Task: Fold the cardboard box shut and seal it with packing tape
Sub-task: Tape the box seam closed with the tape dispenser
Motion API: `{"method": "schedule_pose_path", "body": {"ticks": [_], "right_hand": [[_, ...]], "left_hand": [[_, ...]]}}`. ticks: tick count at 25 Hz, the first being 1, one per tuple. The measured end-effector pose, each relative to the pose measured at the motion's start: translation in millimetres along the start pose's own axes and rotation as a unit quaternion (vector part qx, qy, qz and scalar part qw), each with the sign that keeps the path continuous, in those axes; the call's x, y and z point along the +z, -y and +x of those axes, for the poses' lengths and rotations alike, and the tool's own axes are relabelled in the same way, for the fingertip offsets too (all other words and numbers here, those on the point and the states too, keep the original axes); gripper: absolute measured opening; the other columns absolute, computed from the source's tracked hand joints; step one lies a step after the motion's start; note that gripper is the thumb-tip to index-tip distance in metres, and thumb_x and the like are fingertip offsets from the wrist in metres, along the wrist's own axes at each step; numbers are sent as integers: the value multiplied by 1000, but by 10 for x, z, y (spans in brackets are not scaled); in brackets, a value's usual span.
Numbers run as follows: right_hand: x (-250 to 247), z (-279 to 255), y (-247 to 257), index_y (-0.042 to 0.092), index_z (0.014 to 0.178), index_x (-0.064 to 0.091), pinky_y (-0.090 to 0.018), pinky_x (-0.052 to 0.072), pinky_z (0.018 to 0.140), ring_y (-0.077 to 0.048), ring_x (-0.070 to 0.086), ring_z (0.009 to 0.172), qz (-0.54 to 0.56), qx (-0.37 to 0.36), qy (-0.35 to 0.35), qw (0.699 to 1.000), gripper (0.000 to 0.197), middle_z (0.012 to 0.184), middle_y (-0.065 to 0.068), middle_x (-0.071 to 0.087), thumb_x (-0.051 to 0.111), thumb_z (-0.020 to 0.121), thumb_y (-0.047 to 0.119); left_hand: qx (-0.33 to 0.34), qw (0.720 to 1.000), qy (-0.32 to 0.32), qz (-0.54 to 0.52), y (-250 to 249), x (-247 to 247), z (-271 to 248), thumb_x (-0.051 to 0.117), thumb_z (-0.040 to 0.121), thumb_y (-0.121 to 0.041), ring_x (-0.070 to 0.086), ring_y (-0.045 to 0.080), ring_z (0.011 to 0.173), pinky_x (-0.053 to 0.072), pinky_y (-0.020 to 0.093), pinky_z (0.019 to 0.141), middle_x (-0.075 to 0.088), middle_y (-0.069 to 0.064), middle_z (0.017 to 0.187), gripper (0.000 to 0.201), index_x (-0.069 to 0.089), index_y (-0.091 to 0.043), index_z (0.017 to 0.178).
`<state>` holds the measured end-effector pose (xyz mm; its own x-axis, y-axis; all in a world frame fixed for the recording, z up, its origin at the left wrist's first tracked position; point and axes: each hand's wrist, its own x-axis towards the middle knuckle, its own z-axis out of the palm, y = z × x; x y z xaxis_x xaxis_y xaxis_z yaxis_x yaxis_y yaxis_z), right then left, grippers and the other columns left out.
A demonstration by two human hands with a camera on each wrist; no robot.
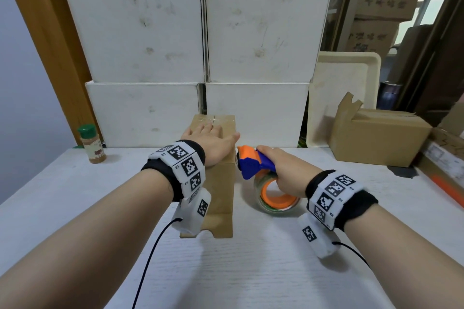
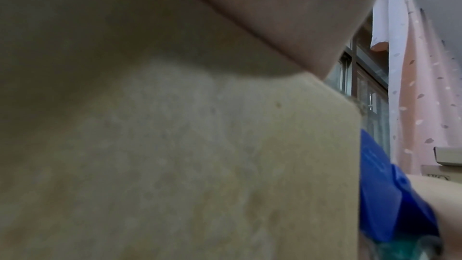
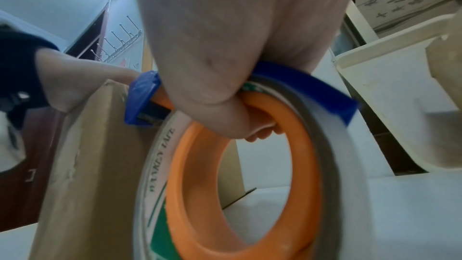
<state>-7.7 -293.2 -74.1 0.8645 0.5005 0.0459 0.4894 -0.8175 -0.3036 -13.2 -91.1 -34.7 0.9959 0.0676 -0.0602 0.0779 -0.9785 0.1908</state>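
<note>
- Cardboard box (image 1: 221,183) is standing upright on the white table (image 1: 251,271), in front of the stacked white cartons (image 1: 175,45), with its top flaps folded down and meeting along a centre seam.
- Left hand (image 1: 212,139) is lying flat on top of the box, fingers straight and spread, palm pressing the flaps down; it is not curling round anything.
- In the left wrist view, the box's side wall (image 2: 200,165) is filling most of the picture and the heel of that hand (image 2: 287,17) is sitting on its upper edge.
- Right hand (image 1: 281,170) is gripping the tape dispenser (image 1: 253,163), a blue and orange holder carrying a roll of clear packing tape (image 1: 276,198) on an orange core.
- In the right wrist view, the fingers (image 3: 257,133) are hooking through the orange core (image 3: 250,185) while the palm is bearing on the blue guard (image 3: 312,90).
- The dispenser's blue head (image 3: 142,98) is sitting against the box's upper right edge (image 3: 112,90), just beside the left thumb (image 3: 105,74); the roll is hanging just beside the box's right wall, above the table.
- A green-capped spice jar (image 1: 91,144) is standing at the table's far left, well apart from the box.
- A second brown box (image 1: 376,138), with one flap raised, is sitting at the far right, in front of a cream tray (image 1: 351,63) leaning upright.
</note>
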Motion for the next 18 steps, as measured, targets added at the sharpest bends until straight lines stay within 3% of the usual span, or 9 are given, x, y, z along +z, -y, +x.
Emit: {"method": "schedule_pose_path", "body": {"ticks": [5, 7, 10, 12, 18], "right_hand": [[-11, -48, 39, 28, 145, 24, -31, 46, 89, -19, 54, 101, 38, -12, 0, 999, 78, 121, -1, 51, 54, 78, 2], [-12, -85, 52, 29, 145, 20, -28, 47, 82, -17, 54, 94, 64, -8, 4, 998, 82, 115, -1, 53, 57, 76, 7], [-34, -103, 62, 26, 132, 26, -22, 45, 68, -13, 54, 75, 133, 13, 21, 991, 68, 98, -2, 54, 62, 77, 8], [-65, -87, 54, 25, 123, 32, -21, 45, 65, -12, 53, 74, 174, 11, 27, 984, 61, 98, -3, 52, 63, 76, 3], [-86, -90, 38, 30, 140, 30, -17, 43, 63, -14, 54, 82, 110, 13, 31, 993, 75, 102, 3, 54, 60, 76, 5]], "left_hand": [[-40, 999, 9, -8, -122, -64, -2, 23, 81, -76, 15, 23, 147, 11, 49, 119, 19, 6, 158, 90, 27, -16, 148], [-52, 999, -4, 3, -173, -19, -20, 27, 81, -75, 12, 23, 148, 5, 49, 119, 17, 8, 159, 92, 22, -13, 149], [-38, 999, -17, -7, -155, 7, -16, 27, 84, -69, 10, 21, 148, 1, 49, 119, 15, 6, 160, 86, 22, -14, 149], [-35, 999, -9, -22, -123, -7, -9, 30, 83, -66, 8, 21, 148, 0, 49, 119, 14, 6, 160, 84, 23, -15, 149], [-36, 998, 12, -45, -110, -33, 36, 44, 80, -63, 8, 21, 148, -1, 49, 119, 13, 3, 160, 82, 28, -18, 146]]}}
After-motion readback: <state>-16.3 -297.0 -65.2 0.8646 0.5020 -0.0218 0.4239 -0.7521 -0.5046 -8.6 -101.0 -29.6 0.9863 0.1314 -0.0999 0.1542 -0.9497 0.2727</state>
